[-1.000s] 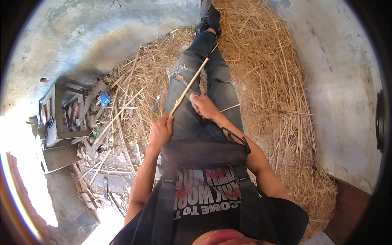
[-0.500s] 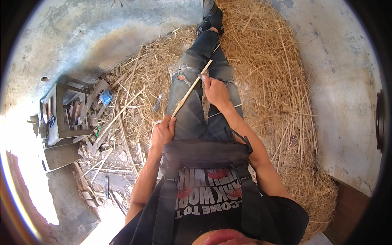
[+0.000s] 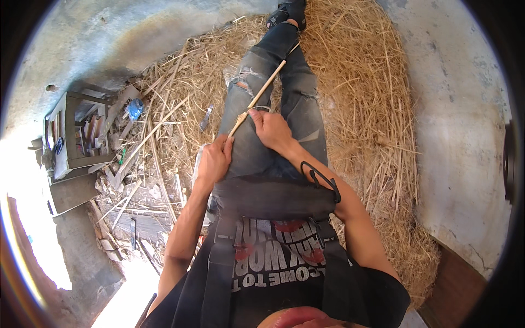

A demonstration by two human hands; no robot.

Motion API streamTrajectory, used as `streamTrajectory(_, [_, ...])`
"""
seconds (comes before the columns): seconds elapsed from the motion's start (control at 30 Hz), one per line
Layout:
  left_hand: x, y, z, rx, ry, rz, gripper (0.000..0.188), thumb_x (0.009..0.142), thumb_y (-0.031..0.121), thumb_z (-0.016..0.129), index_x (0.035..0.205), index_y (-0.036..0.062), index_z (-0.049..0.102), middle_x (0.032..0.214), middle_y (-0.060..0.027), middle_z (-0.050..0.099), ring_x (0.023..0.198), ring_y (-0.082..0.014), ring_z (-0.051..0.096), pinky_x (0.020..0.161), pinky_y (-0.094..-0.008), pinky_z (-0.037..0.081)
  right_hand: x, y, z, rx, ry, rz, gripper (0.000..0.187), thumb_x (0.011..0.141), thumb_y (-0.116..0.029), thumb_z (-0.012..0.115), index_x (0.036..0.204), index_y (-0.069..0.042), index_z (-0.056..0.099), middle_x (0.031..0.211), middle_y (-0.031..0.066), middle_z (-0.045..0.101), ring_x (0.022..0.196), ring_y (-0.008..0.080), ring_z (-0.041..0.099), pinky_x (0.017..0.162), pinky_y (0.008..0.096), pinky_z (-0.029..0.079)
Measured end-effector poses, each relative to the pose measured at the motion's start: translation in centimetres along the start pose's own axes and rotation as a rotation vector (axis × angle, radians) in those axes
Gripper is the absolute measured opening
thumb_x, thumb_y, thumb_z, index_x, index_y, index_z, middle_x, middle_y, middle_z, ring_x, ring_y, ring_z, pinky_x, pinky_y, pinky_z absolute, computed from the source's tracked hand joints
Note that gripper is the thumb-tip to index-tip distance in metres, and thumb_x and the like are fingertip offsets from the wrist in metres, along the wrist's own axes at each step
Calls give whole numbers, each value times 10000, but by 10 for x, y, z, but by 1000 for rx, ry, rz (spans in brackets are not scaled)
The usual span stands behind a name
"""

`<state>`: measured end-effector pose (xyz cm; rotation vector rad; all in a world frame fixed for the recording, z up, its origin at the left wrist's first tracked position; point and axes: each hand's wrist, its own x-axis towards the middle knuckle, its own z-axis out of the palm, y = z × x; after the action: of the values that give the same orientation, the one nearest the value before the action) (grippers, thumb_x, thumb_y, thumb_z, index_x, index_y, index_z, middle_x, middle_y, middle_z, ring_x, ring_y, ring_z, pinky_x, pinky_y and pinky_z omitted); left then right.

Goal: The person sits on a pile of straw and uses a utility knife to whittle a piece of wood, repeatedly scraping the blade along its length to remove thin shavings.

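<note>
A thin pale wooden stick (image 3: 267,85) slants across my legs, its far end pointing away and a little right. My left hand (image 3: 213,159) is closed round its near end, by my left thigh. Closed as well, my right hand (image 3: 272,130) presses its thumb against the stick partway along. A small knife is in this hand, its blade mostly hidden by the fingers now. Beside the thumb, a curled pale shaving (image 3: 241,118) stands off the stick.
My outstretched legs in torn jeans (image 3: 295,104) lie between heaps of straw-like shavings (image 3: 366,109). On the left are a wooden frame (image 3: 90,163) holding odds and ends, a blue plastic scrap (image 3: 135,109) and loose wood strips (image 3: 158,147). Concrete walls (image 3: 454,109) surround me.
My right hand has slid down the stick toward me and my left hand. A curled shaving now shows beside its thumb. My left hand keeps its grip, slightly farther left and up.
</note>
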<state>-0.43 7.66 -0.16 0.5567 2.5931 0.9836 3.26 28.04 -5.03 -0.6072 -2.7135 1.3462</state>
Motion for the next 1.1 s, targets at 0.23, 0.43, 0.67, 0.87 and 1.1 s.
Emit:
streamTrajectory(0.23, [6, -11, 1, -45, -61, 45, 267, 1047, 275, 614, 961, 27, 661, 703, -289, 621, 698, -500, 637, 586, -540, 471, -6, 11, -5, 308, -130, -48, 638, 1097, -526, 455, 874, 10, 719, 613, 163, 598, 577, 270, 580, 616, 433, 462])
streamTrajectory(0.43, [10, -17, -4, -42, -63, 27, 266, 1046, 301, 612, 972, 50, 661, 703, -284, 627, 691, -501, 644, 579, -546, 476, -4, 24, -7, 460, -335, 67, 723, 1095, -569, 420, 683, 11, 551, 553, 101, 452, 545, 230, 471, 589, 418, 403])
streamTrajectory(0.67, [-8, -13, 5, 77, 23, 49, 232, 1044, 327, 610, 1012, 97, 616, 705, -255, 659, 681, -508, 645, 568, -573, 479, 19, 12, -44, 245, 112, 51, 722, 1071, -607, 427, 715, -14, 636, 599, 178, 587, 621, 375, 620, 636, 469, 465])
streamTrajectory(0.87, [-13, -6, 3, 111, 13, -7, 239, 1048, 341, 598, 1013, 105, 610, 751, -258, 679, 736, -522, 650, 616, -591, 487, 43, 13, -57, -160, 228, 86, 717, 1067, -599, 430, 822, 1, 737, 744, 276, 682, 785, 499, 671, 708, 561, 517])
streamTrajectory(1.1, [-11, -11, 5, 84, -9, -10, 251, 1053, 335, 593, 1018, 89, 628, 764, -273, 675, 767, -527, 650, 641, -588, 490, 43, 25, -45, -61, 82, 77, 771, 1058, -623, 416, 884, 52, 745, 801, 323, 687, 830, 514, 682, 753, 565, 546])
